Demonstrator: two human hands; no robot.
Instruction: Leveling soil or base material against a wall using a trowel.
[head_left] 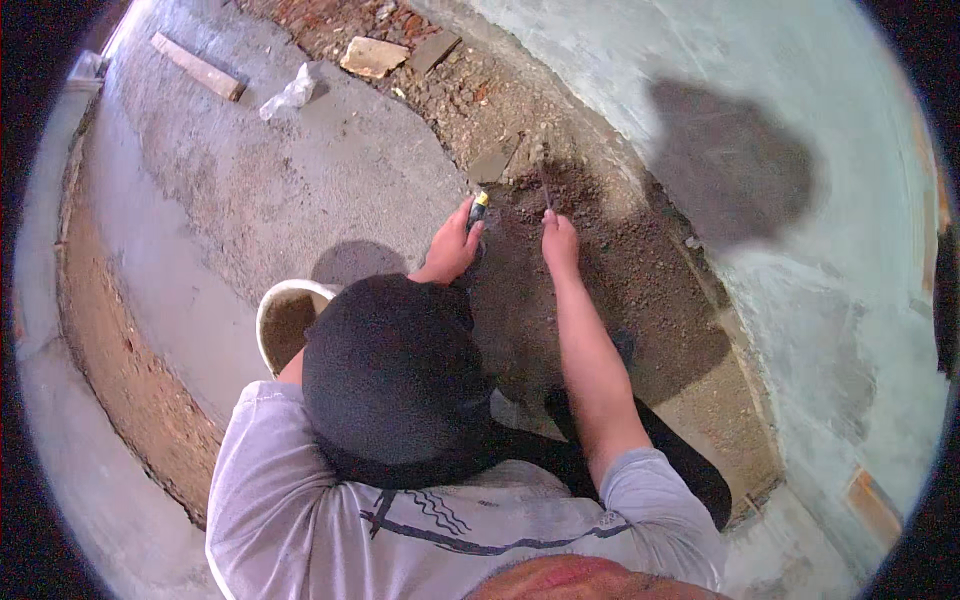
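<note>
Gripping a short black-and-yellow handle (478,208) in a closed left hand (450,245), at the boundary between grey slab (280,190) on the left and dark gravelly soil (610,240) on the right. Just beyond, on the far side, a flat grey plate (490,163), possibly a trowel blade; can't tell whether joined to the handle. Gripping a thin dark rod (546,188) in a closed right hand (561,242), pointing far, over the soil. Handle: probably light, stiff, not fragile, slippery only if wet or dusty; best held round the black part, clear of the yellow far end. Rod: probably light and stiff, prone to twist; best pinched firmly at the near end. Soil: looks loose, crumbly, heavy in bulk. Near left, beside the black-clad knee (395,380), a white bucket (264,335).
</note>
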